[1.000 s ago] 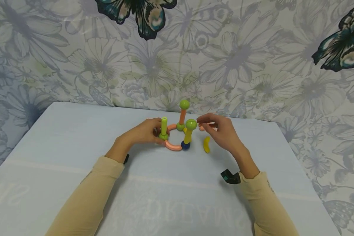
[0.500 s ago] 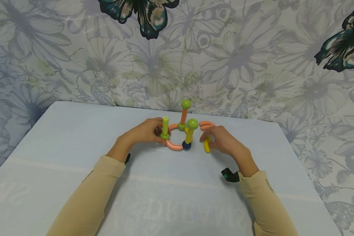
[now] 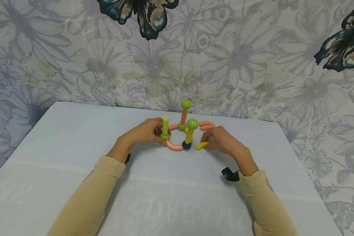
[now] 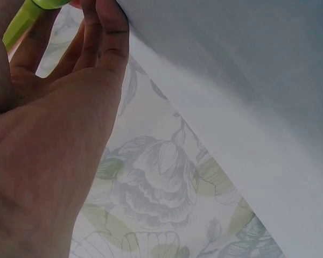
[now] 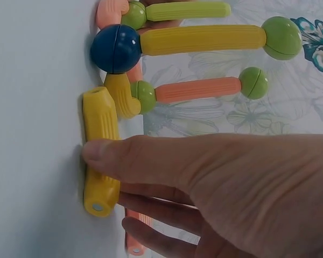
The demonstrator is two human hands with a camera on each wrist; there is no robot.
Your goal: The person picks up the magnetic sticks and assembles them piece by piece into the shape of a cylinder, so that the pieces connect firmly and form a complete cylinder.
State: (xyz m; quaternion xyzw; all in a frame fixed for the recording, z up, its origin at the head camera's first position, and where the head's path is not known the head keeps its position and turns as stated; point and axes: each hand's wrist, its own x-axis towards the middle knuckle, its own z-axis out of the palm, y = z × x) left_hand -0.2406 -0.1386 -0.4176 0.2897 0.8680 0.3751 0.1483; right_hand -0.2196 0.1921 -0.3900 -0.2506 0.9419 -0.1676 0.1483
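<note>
On the pale table (image 3: 165, 183) stands a ring-based frame of rods and balls (image 3: 188, 136), my left hand (image 3: 146, 131) at its nine o'clock and my right hand (image 3: 223, 141) at three, my right thumb and fingers pinching the curved yellow piece (image 3: 201, 146) at four o'clock, my left ones a green ball (image 3: 164, 137).

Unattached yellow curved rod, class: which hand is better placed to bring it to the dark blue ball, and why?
Probably the right hand: it pinches the yellow curved rod close to the dark blue ball. The left hand is farther off, holding a green ball.
</note>
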